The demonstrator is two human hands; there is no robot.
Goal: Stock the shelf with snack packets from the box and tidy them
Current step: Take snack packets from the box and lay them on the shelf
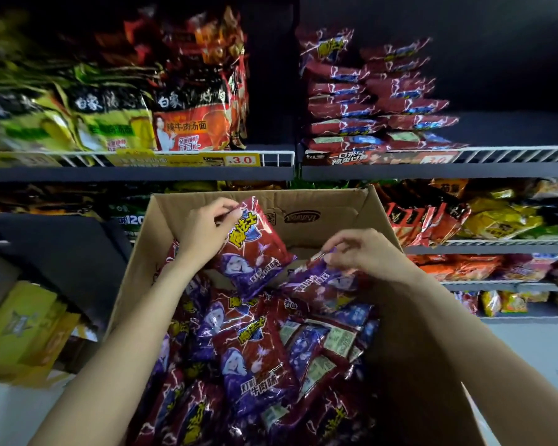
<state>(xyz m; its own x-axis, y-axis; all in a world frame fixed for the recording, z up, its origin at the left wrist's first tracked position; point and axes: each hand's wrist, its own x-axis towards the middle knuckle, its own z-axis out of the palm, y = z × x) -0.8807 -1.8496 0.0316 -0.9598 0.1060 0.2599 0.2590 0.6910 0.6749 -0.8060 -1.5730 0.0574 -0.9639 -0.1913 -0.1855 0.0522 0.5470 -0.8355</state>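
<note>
An open cardboard box stands in front of me, filled with several red and purple snack packets. My left hand pinches the top edge of one packet and holds it raised over the box. My right hand pinches the corner of a second packet that still lies partly on the pile. On the upper shelf to the right, matching packets lie in two stacks behind a white wire rail.
Green and red noodle bags fill the upper shelf on the left, with a yellow price tag below. Lower shelves at right hold orange and yellow packets. Yellow cartons sit on the floor at left.
</note>
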